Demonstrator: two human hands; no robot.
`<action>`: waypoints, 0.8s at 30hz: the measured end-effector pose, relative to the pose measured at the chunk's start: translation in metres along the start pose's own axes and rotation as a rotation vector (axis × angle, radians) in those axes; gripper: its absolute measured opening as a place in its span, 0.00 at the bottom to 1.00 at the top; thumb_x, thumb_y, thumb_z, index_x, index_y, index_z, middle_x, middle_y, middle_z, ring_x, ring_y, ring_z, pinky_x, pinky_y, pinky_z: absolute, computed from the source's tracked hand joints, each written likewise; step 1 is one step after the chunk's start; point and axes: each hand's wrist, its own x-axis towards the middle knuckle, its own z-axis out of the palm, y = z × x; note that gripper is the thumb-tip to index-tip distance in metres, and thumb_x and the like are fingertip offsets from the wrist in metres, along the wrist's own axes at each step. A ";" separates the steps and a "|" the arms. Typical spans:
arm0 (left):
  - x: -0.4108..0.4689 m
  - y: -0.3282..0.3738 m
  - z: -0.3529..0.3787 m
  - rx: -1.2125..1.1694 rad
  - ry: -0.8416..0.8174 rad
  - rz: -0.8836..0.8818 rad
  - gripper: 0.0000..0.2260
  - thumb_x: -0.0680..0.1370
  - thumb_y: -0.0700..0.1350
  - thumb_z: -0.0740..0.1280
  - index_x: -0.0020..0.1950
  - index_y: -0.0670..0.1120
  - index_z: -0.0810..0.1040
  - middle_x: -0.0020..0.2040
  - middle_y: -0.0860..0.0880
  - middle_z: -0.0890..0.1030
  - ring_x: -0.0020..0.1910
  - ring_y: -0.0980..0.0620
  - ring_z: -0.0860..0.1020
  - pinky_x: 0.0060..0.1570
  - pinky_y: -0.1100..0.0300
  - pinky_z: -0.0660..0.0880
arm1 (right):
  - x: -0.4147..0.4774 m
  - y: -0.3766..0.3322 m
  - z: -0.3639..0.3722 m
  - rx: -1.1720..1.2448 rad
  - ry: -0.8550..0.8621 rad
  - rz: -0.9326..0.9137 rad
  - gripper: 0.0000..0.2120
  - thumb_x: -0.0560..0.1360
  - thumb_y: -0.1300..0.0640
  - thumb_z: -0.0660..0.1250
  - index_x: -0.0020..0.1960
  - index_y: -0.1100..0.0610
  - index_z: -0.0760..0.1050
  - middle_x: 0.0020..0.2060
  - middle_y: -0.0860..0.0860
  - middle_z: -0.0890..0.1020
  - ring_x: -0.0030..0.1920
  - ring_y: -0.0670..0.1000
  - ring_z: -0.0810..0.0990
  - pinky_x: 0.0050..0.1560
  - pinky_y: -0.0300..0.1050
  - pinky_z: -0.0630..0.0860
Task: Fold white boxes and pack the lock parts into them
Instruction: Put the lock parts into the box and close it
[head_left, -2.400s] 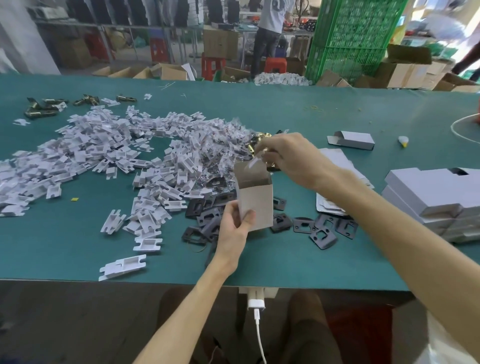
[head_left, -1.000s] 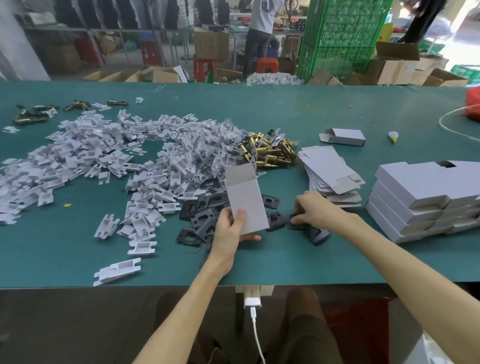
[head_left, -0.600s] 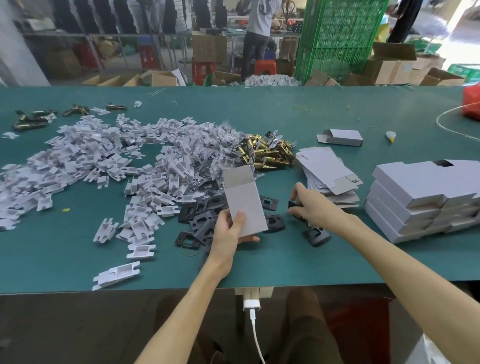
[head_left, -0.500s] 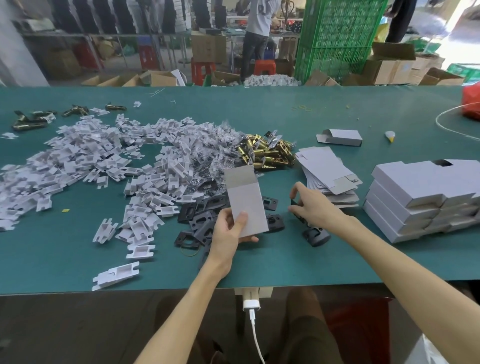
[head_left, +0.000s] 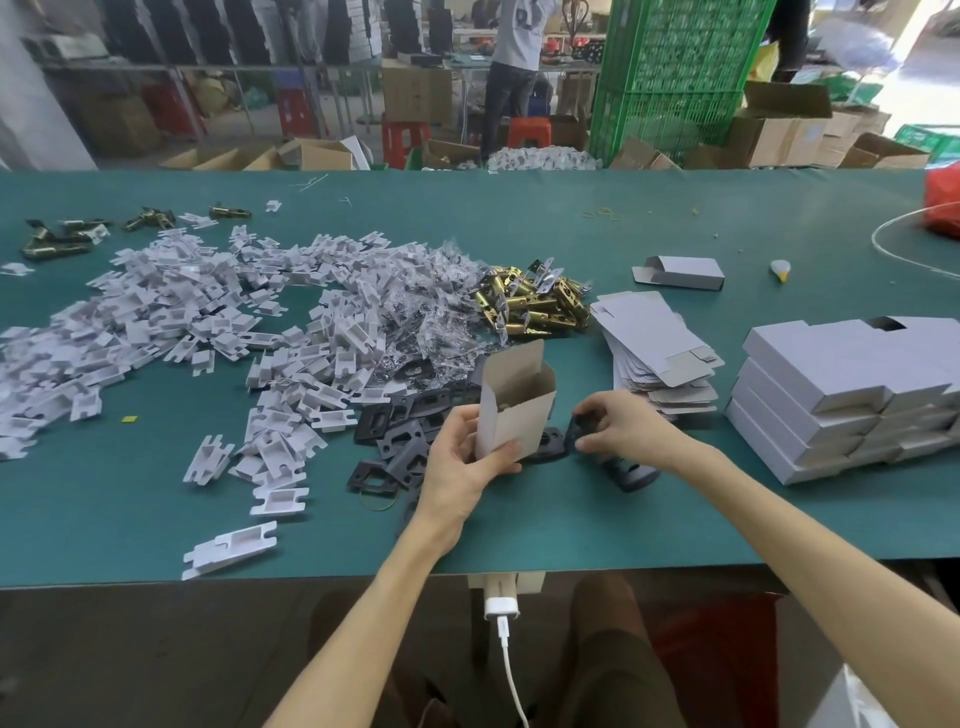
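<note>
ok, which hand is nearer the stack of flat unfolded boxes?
Right. The right hand sits just in front of the flat box stack; the left hand, gripping the open box, is farther off.

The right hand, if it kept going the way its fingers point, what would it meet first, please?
Probably the open white box held upright by the left hand; the right hand, pinching a black plate, points left toward it. Depth is uncertain.

Two hands (head_left: 467, 457); one open box (head_left: 511, 410); one closed box (head_left: 680, 273)
</note>
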 end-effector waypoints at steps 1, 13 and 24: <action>0.000 0.000 0.000 0.014 -0.003 0.001 0.19 0.74 0.36 0.79 0.61 0.47 0.78 0.59 0.44 0.84 0.61 0.39 0.82 0.52 0.44 0.84 | 0.000 0.001 0.001 -0.039 0.017 -0.020 0.19 0.72 0.61 0.76 0.62 0.60 0.80 0.47 0.52 0.83 0.43 0.49 0.81 0.43 0.34 0.73; -0.002 0.002 -0.001 0.077 -0.040 0.012 0.20 0.74 0.40 0.80 0.61 0.52 0.78 0.59 0.47 0.85 0.59 0.42 0.82 0.58 0.42 0.80 | -0.003 0.013 0.009 -0.273 0.106 -0.154 0.08 0.77 0.55 0.72 0.56 0.53 0.81 0.50 0.48 0.73 0.51 0.51 0.75 0.51 0.44 0.68; -0.003 0.005 0.001 -0.012 0.011 -0.051 0.24 0.74 0.49 0.77 0.69 0.48 0.76 0.57 0.49 0.85 0.54 0.46 0.85 0.32 0.56 0.81 | -0.006 -0.001 0.006 -0.228 0.182 -0.076 0.09 0.80 0.55 0.68 0.59 0.56 0.79 0.49 0.54 0.84 0.50 0.58 0.81 0.52 0.54 0.77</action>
